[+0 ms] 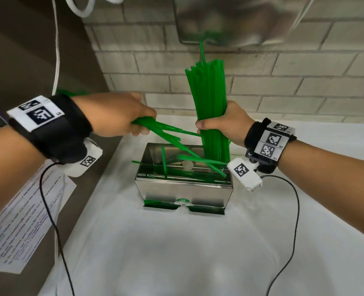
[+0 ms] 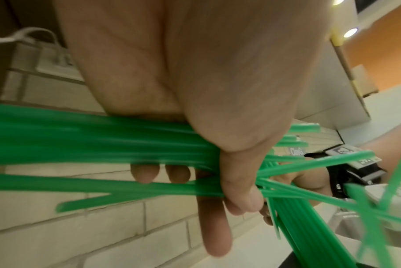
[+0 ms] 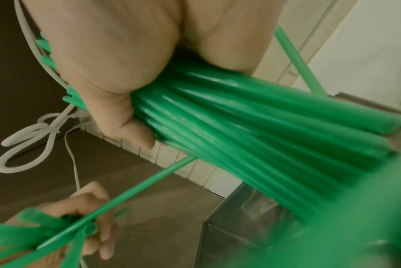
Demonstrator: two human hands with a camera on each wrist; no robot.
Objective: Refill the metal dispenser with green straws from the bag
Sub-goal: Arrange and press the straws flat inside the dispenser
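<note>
The open metal dispenser point(image 1: 183, 190) stands on the white counter with several green straws lying crooked inside it. My right hand point(image 1: 221, 124) grips a thick upright bundle of green straws point(image 1: 208, 90) whose lower ends stand in the dispenser's right side. In the right wrist view that bundle point(image 3: 252, 117) fills the palm. My left hand point(image 1: 121, 116) holds a smaller bunch of straws point(image 1: 161, 130) slanting down toward the dispenser. In the left wrist view these straws point(image 2: 103, 137) run across under my thumb. No bag shows clearly.
A brick wall point(image 1: 283, 77) rises behind the dispenser, with a steel fixture point(image 1: 230, 18) overhead. A brown panel carrying a printed sheet point(image 1: 25, 221) lies to the left. White cables point(image 1: 57, 50) hang at the upper left. Black wrist cables point(image 1: 292, 221) trail over the white counter point(image 1: 176, 253).
</note>
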